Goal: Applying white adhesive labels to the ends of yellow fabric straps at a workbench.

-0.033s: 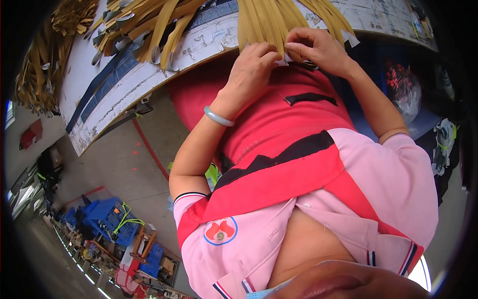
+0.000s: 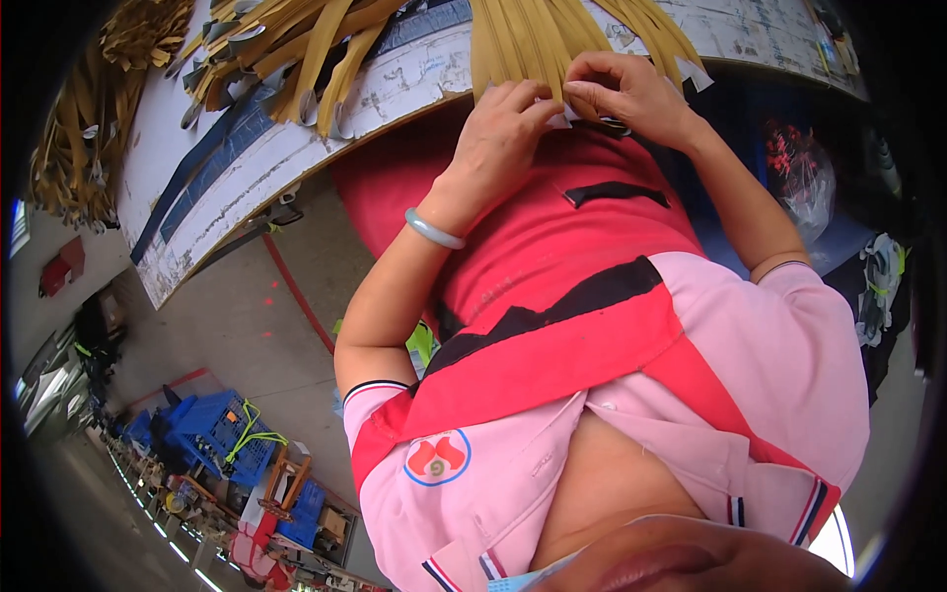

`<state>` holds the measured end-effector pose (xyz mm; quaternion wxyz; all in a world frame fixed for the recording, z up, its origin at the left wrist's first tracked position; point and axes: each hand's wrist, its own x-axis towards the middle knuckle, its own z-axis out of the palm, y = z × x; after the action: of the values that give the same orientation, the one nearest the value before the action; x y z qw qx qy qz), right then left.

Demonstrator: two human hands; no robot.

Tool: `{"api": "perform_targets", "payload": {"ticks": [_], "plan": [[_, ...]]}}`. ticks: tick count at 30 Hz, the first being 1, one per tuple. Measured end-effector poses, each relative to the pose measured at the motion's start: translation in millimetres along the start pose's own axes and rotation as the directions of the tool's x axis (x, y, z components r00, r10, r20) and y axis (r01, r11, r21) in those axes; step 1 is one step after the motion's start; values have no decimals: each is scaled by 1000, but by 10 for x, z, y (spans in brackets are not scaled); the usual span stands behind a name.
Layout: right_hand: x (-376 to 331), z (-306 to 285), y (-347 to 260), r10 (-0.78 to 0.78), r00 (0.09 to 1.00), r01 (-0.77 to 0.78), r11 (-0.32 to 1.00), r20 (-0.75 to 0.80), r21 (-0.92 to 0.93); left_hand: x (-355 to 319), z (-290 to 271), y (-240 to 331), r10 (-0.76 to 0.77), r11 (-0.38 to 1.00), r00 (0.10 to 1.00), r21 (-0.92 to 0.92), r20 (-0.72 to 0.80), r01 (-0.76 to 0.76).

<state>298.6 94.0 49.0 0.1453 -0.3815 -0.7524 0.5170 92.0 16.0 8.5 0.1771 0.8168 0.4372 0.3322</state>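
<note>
A fanned bundle of mustard-coloured zipper tapes (image 2: 523,44) hangs over the near edge of the white worktable (image 2: 395,84), its pale ends toward my body. My left hand (image 2: 505,126), with a pale bangle (image 2: 434,229) on the wrist, is closed at the lower ends of these tapes, fingers bent around them. Close beside it, my right hand (image 2: 631,99) is curled, thumb and forefinger pinched together at the bundle's right side. What lies between those two fingertips is too small to make out. Small pale tape ends show below and between the hands.
More mustard tapes (image 2: 286,59) lie in a heap at the left of the tabletop, and others (image 2: 651,35) lie to the right. A thick bunch (image 2: 84,138) hangs at the far left. A blue crate (image 2: 222,434) stands on the floor; a clear plastic bag (image 2: 809,192) is at right.
</note>
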Motion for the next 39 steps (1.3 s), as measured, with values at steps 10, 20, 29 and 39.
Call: {"api": "perform_targets", "payload": {"ticks": [10,20,29,39], "plan": [[15,-15,67,-59,996,47,982,60,184,58,-136,-140,-34,985,989,-170,-145,9],[268,224,-191,-310,948,278,914,67,296,-32,-439,-124,-353,682,905,-727,-238,75],[308,341,-226,-360,932,360,919,-29,162,-118,-451,-18,-329,812,856,-582,-399,41],[330,254,-354,-276,943,238,950,185,204,-211,-439,-22,-312,836,896,-539,-315,102]]}}
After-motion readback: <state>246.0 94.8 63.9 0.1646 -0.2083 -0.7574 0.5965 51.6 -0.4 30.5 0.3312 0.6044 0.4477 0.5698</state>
